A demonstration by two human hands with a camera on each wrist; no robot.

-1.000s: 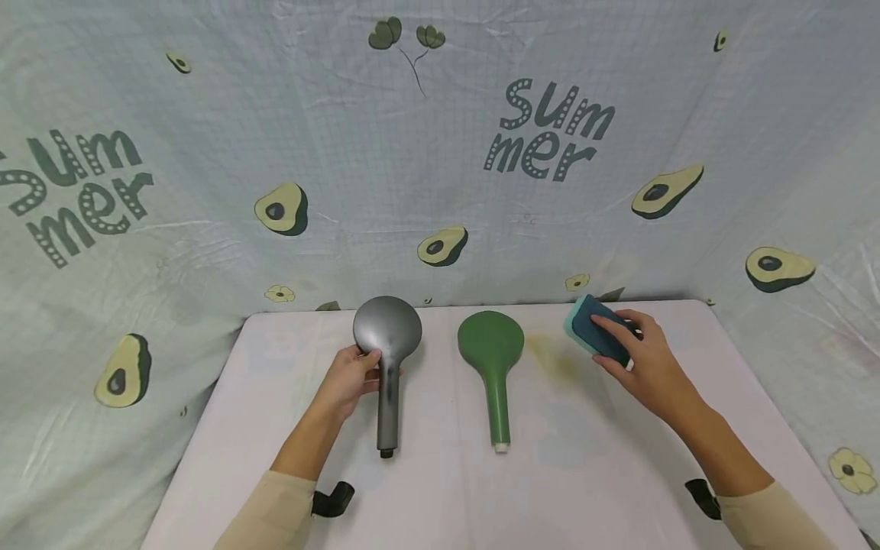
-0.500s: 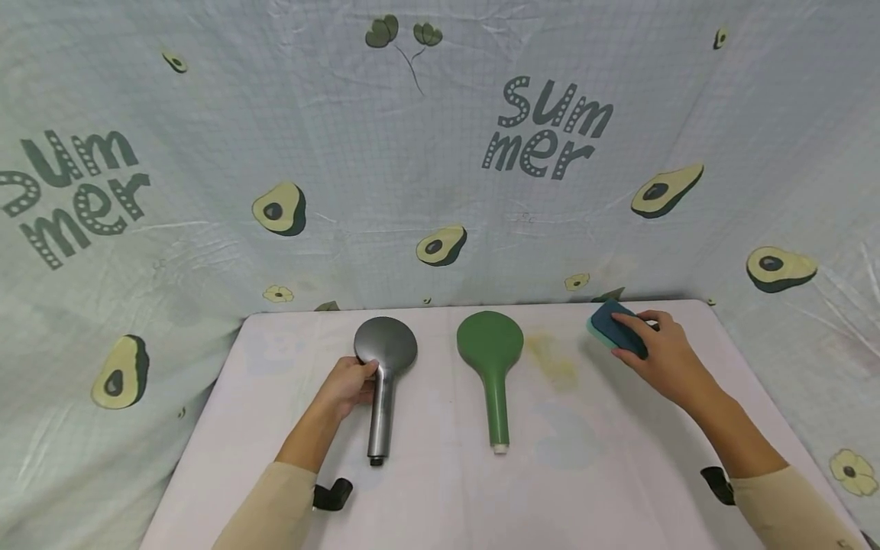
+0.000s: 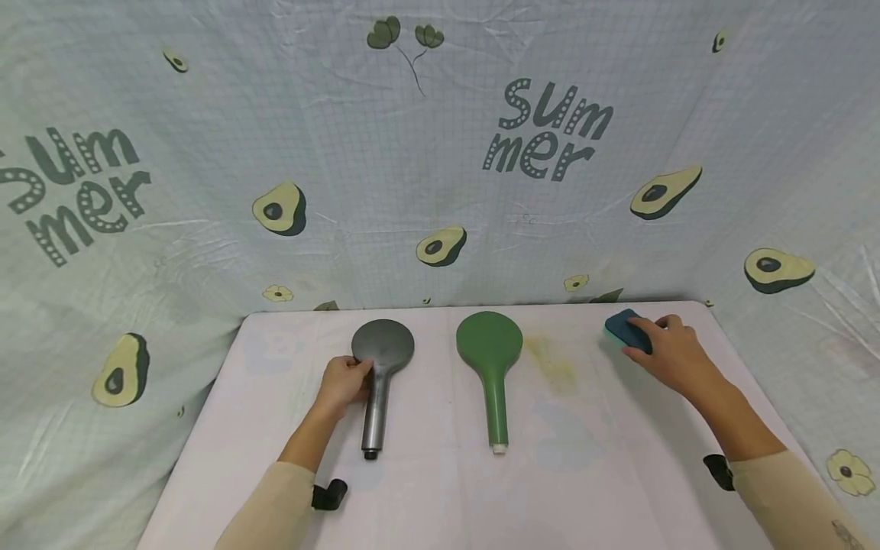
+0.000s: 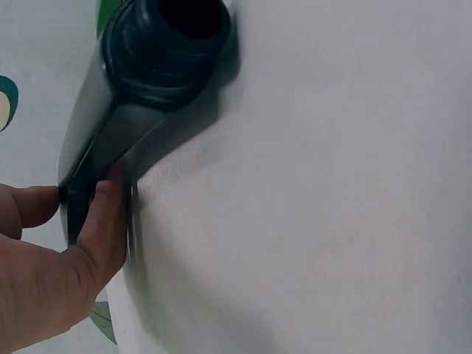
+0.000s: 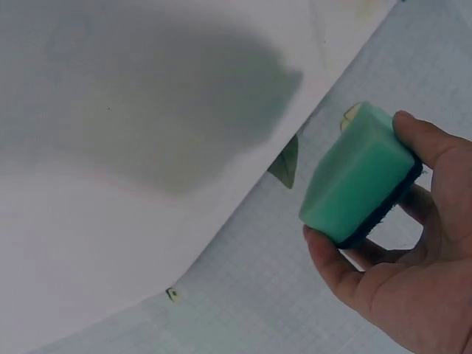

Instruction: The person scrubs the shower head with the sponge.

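Observation:
My left hand [image 3: 344, 384] pinches a grey shower head [image 3: 383, 344] where its round head meets the handle. In the left wrist view, the shower head's threaded handle end [image 4: 166, 55] points at the camera, close over the table, and my thumb and fingers [image 4: 107, 228] grip its edge. A green shower head [image 3: 490, 341] lies to the right of it, handle toward me. Over the table's back right, my right hand [image 3: 677, 351] holds a sponge [image 3: 627, 328] by its sides. The right wrist view shows the sponge's light green foam [image 5: 361, 173] and dark scouring layer [image 5: 380, 217].
A pale pink cloth covers the table [image 3: 440, 504], which has a yellowish stain [image 3: 553, 363] between the green shower head and the sponge. Right behind the table's back edge rises a printed fabric sheet [image 3: 385, 153]. Black straps [image 3: 328, 495] stick out by both wrists.
My left hand has lowered the grey shower head toward the table, its handle end shifting left. My right hand has carried the sponge to the right. The green shower head stays put.

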